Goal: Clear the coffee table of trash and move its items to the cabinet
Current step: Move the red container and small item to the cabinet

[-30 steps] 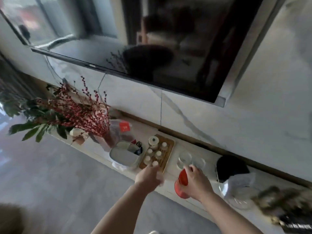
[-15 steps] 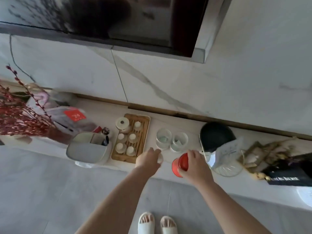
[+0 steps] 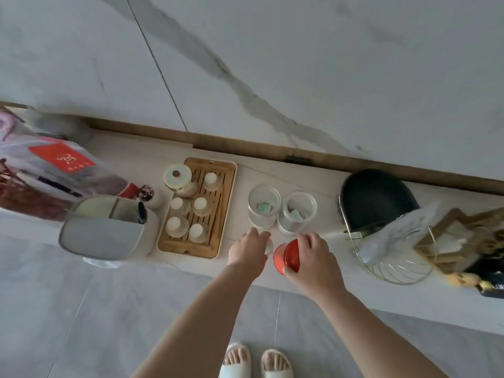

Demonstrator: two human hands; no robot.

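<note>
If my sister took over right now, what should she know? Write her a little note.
Left hand: closed on a small clear glass, low over the cabinet top.
Right hand: gripping a red cup at the cabinet's front edge.
Already on the cabinet: wooden tea tray, two clear jars.
Done: both items carried here.
Left: set both down in the free spot before the jars and let go. The coffee table is out of view, so check it.

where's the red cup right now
In the head view, the translucent red plastic cup is in the right hand, at the white cabinet top's front edge, just in front of two clear glass jars.
</note>
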